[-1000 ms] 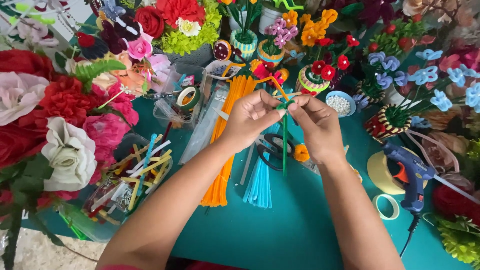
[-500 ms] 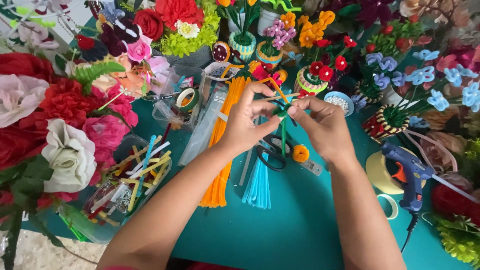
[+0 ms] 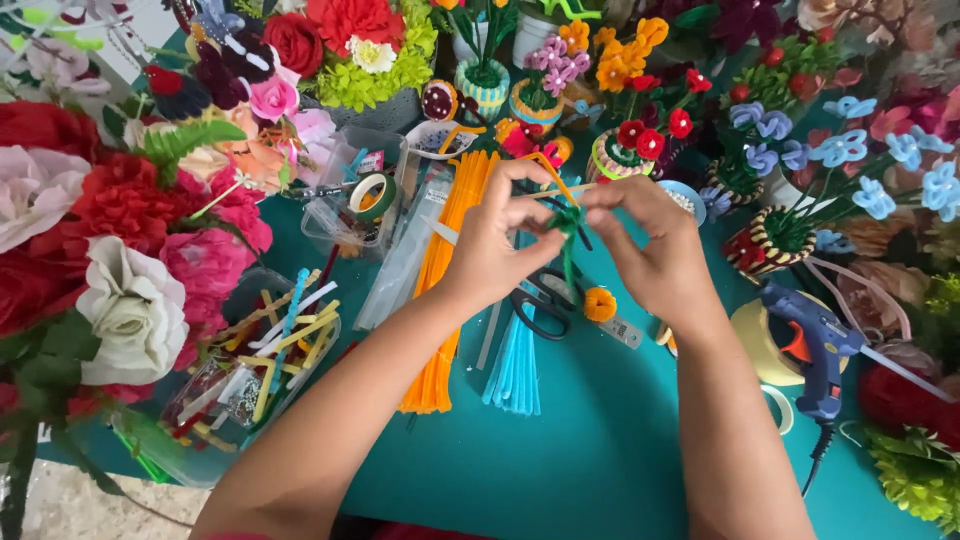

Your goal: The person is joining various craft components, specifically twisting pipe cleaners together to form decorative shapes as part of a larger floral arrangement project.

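Both my hands meet above the middle of the teal table (image 3: 600, 450). My left hand (image 3: 500, 245) and my right hand (image 3: 650, 245) pinch a thin green pipe cleaner (image 3: 568, 225) between their fingertips, bunched into a small twisted knot, with its stem hanging down. An orange pipe cleaner piece (image 3: 555, 180) arcs over the knot. Under my hands lie black-handled scissors (image 3: 540, 305), a small orange pompom flower (image 3: 599, 303), a bundle of orange pipe cleaners (image 3: 445, 290) and a bundle of light blue pipe cleaners (image 3: 517, 365).
A blue glue gun (image 3: 815, 345) lies at the right beside a tape roll (image 3: 755, 340). A clear tub of cut pipe cleaner bits (image 3: 255, 365) sits at the left. Fabric roses (image 3: 120, 250) and small potted craft flowers (image 3: 640, 140) crowd the left, back and right edges.
My hands have drawn together and lifted a little. The green pipe cleaner, long and straight a second ago, is now bunched into a knot between my fingertips.
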